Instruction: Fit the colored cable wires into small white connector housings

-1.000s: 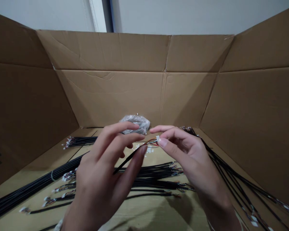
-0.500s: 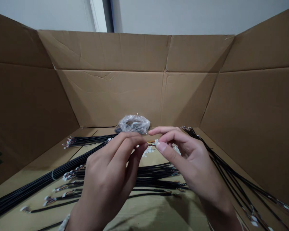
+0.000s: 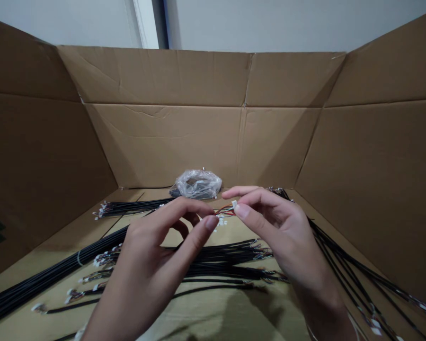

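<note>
Between thumb and forefinger, my right hand (image 3: 287,237) pinches a small white connector (image 3: 234,204). Thin orange, red and dark wires (image 3: 224,208) run leftward from it to the fingertips of my left hand (image 3: 163,255), which are closed on them. Both hands are raised above the cardboard surface, a short gap apart. Behind the wires lie several small white connector pieces (image 3: 221,221). Beneath my hands, black cables (image 3: 230,253) lie in a row with bare coloured wire ends at the right and white connectors at the left.
Cardboard walls (image 3: 163,142) enclose the back and sides. A clear plastic bag (image 3: 199,183) sits by the back wall. A tied bundle of black cables (image 3: 57,265) lies at left, another group of cables (image 3: 106,208) behind it. More black cables (image 3: 355,265) stretch along the right.
My left hand has turned, its thumb now showing below the forefinger. More of the coloured wires is exposed between the hands, and the white connector has tilted and shifted slightly right.
</note>
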